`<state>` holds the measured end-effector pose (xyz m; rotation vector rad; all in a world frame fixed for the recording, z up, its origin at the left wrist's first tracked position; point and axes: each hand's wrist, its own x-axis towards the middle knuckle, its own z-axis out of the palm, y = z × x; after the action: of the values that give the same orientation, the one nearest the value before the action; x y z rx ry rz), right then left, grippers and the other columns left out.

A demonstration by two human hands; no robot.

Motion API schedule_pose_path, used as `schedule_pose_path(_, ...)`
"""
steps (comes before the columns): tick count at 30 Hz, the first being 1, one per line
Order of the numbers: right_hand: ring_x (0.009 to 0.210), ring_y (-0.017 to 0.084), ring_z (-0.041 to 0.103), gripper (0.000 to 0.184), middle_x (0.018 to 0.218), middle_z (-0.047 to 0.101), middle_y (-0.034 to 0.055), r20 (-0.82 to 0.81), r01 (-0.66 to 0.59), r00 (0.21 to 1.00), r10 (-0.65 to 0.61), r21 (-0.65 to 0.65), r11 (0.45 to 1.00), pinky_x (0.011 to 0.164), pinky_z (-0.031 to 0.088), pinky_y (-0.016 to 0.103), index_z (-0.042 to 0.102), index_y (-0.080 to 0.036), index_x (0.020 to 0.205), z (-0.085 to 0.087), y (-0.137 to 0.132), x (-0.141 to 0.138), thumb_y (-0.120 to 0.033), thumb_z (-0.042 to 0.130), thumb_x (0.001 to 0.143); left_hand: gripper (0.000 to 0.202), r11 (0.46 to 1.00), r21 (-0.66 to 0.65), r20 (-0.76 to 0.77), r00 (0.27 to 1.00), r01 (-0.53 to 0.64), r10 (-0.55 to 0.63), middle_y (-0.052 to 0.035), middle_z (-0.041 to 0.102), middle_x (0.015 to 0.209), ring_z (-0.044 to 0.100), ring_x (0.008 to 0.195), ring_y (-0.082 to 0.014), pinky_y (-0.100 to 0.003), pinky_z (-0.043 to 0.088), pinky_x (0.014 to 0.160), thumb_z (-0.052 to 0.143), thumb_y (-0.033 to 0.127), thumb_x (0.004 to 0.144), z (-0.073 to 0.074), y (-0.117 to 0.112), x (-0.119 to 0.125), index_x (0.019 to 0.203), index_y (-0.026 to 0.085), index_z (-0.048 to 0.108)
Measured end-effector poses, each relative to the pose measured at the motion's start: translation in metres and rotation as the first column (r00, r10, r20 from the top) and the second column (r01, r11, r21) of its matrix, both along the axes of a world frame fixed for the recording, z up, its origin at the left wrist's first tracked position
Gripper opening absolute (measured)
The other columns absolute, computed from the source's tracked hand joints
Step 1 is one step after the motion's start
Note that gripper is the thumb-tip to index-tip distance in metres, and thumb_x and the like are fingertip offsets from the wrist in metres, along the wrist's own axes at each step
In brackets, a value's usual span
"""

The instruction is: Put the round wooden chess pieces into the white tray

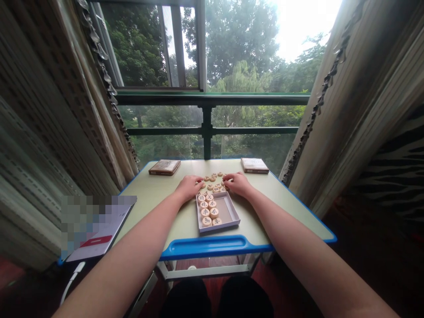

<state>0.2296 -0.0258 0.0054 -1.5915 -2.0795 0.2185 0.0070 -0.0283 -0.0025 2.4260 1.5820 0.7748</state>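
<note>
- Between left hand (190, 187) and right hand (236, 183) lie loose pieces (210, 187), too crowded to count.
- Both hands meet pieces; I cannot tell if clamped.
- Nearer sits one tray (229, 211), holding eight pieces (205, 212).
- Beyond lie two boxes (164, 167).

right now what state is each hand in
Left hand: beside round pale wooden pieces, grip unclear.
Right hand: also beside the pieces, grip unclear.
</note>
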Motion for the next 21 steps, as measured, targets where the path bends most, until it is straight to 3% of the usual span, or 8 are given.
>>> schedule_pose_path(4,0.083,0.018,0.057,0.023,0.085,0.069,0.0023,-0.181,-0.036,0.983,0.030,-0.032,0.999,0.078,0.042,0.029,0.069,-0.019,0.087,0.001,0.001,0.001,-0.020,0.058,0.067,0.032,1.000,-0.002,0.005,1.000,0.005,-0.005,-0.0077,0.067,0.097,0.057,0.091,-0.0222,-0.032,0.043,0.083,0.050,0.034,0.076,-0.001,0.000,0.000,0.097,0.017,0.067)
schedule_pose_path(8,0.081,0.017,0.059,0.019,0.085,0.068,0.0037,-0.337,-0.117,0.934,0.118,0.024,0.993,0.078,0.044,0.031,0.068,-0.019,0.084,0.007,-0.004,-0.001,-0.021,0.060,0.067,0.029,0.998,0.056,0.028,0.999,-0.018,0.016,-0.0084,0.067,0.094,0.056,0.091,-0.0228,-0.034,0.042,0.085,0.050,0.032,0.077,0.001,-0.004,0.001,0.094,0.016,0.067)
schedule_pose_path(10,0.081,0.017,0.059,0.017,0.085,0.067,0.0047,-0.473,-0.171,0.865,0.165,0.030,0.985,0.075,0.045,0.031,0.067,-0.018,0.083,0.011,-0.008,-0.004,-0.024,0.062,0.067,0.026,0.991,0.133,0.048,0.999,-0.027,0.021,-0.0083,0.066,0.093,0.055,0.094,-0.0238,-0.037,0.040,0.087,0.050,0.031,0.077,0.006,-0.008,0.003,0.089,0.018,0.069)
schedule_pose_path(14,0.078,0.016,0.061,0.021,0.082,0.067,0.0052,-0.731,-0.374,0.637,0.246,-0.014,0.927,0.073,0.047,0.031,0.066,-0.017,0.085,0.014,-0.019,-0.014,-0.025,0.066,0.065,0.028,0.969,0.245,0.157,0.984,0.040,-0.080,-0.0067,0.067,0.089,0.055,0.092,-0.0224,-0.035,0.040,0.085,0.056,0.041,0.074,0.020,-0.019,0.009,0.086,0.020,0.071)
schedule_pose_path(17,0.079,0.016,0.061,0.024,0.082,0.068,0.0048,-0.787,-0.465,0.550,0.279,-0.011,0.885,0.075,0.047,0.031,0.067,-0.016,0.085,0.016,-0.026,-0.020,-0.025,0.069,0.063,0.031,0.975,0.185,0.252,0.954,0.119,-0.165,-0.0061,0.069,0.082,0.057,0.085,-0.0200,-0.031,0.043,0.079,0.057,0.045,0.072,0.026,-0.026,0.015,0.083,0.020,0.071)
schedule_pose_path(21,0.079,0.015,0.061,0.021,0.082,0.067,0.0049,-0.779,-0.449,0.560,0.282,0.000,0.893,0.075,0.047,0.031,0.066,-0.015,0.084,0.020,-0.031,-0.021,-0.024,0.065,0.065,0.037,0.987,-0.028,0.438,0.890,0.159,-0.131,-0.0066,0.069,0.078,0.059,0.069,-0.0173,-0.028,0.045,0.064,0.059,0.048,0.069,0.028,-0.029,0.021,0.082,0.015,0.070)
